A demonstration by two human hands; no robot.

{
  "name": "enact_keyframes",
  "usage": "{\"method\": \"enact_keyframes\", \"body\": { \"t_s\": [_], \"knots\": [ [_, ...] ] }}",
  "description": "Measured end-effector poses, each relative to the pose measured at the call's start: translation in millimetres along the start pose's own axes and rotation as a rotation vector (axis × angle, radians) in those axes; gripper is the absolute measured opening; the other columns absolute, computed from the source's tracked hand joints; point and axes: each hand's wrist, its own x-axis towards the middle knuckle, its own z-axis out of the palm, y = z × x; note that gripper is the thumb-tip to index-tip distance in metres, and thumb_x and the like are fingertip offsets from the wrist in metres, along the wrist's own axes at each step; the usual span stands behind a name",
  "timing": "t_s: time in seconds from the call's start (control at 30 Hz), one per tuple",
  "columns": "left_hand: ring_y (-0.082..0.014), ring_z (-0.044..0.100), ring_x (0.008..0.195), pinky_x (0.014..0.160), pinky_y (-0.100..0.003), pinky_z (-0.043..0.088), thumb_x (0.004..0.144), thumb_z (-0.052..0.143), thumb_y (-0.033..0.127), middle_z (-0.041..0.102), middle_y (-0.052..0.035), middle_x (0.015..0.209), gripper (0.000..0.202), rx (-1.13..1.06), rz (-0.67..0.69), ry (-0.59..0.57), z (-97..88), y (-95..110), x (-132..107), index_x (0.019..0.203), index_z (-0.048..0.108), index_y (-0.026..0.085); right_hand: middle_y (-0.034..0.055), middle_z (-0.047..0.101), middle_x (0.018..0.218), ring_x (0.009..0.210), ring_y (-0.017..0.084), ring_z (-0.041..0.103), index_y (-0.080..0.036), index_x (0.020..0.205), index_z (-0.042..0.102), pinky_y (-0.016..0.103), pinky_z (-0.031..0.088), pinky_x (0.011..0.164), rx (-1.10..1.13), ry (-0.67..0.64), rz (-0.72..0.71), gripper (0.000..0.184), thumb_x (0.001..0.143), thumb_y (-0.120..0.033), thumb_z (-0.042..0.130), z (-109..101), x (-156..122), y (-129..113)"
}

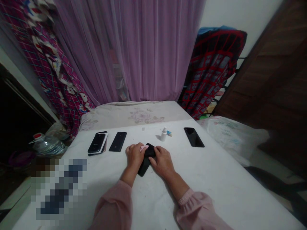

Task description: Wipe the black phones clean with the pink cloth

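A black phone point(144, 166) lies slanted on the white cloth between my hands. My left hand point(135, 155) is closed on a small pink cloth point(144, 147), which it presses at the phone's upper left edge. On the other side, my right hand point(163, 160) grips the phone's right edge, its thumb across the dark surface. Just beyond my hands stands a small white spray bottle point(163, 134), with a small blue and white item point(169, 133) beside it. Part of the phone is hidden under my fingers.
To the left lie a dark phone point(118, 141) and a small stack of phones point(98, 142). Another black phone point(194, 137) rests at the right. A tiny pale square point(143, 129) sits farther back. Purple curtains point(153, 51) hang behind; a large plastic bottle point(48, 144) is off the left edge.
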Motion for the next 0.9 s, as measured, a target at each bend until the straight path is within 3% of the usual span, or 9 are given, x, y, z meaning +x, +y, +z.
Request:
{"method": "enact_keyframes", "body": {
  "t_s": [0.23,0.63,0.9],
  "knots": [
    [-0.0241,0.063,0.098,0.085,-0.036,0.035,0.094,0.053,0.04,0.074,-0.0048,0.093,0.024,0.017,-0.023,-0.023,2.1,0.4,8.4,0.094,0.07,0.024,0.0175,0.054,0.137,0.125,0.03,0.048,-0.012,0.136,0.052,0.045,0.036,0.104,-0.091,-0.01,0.013,0.054,0.089,-0.039,0.056,5.0,-1.6,-1.9],
    [-0.0218,0.062,0.103,0.089,-0.035,0.036,0.091,0.059,0.034,0.073,-0.0018,0.099,0.013,-0.044,0.007,-0.035,-2.0,-10.0,-20.7,0.093,0.068,0.025,0.0186,0.053,0.138,0.126,0.031,0.047,-0.01,0.136,0.051,0.045,0.035,0.104,-0.108,-0.012,0.001,0.054,0.091,-0.041,0.054,8.0,-1.6,-0.2],
    [-0.0229,0.063,0.098,0.086,-0.035,0.035,0.094,0.053,0.039,0.073,-0.0038,0.091,0.021,0.027,-0.064,-0.058,-5.3,-2.4,-6.3,0.088,0.066,0.023,0.0183,0.054,0.137,0.125,0.03,0.048,-0.011,0.135,0.052,0.046,0.035,0.104,-0.11,0.001,0.007,0.053,0.09,-0.038,0.055,9.3,-1.4,-1.5]
  ]
}}
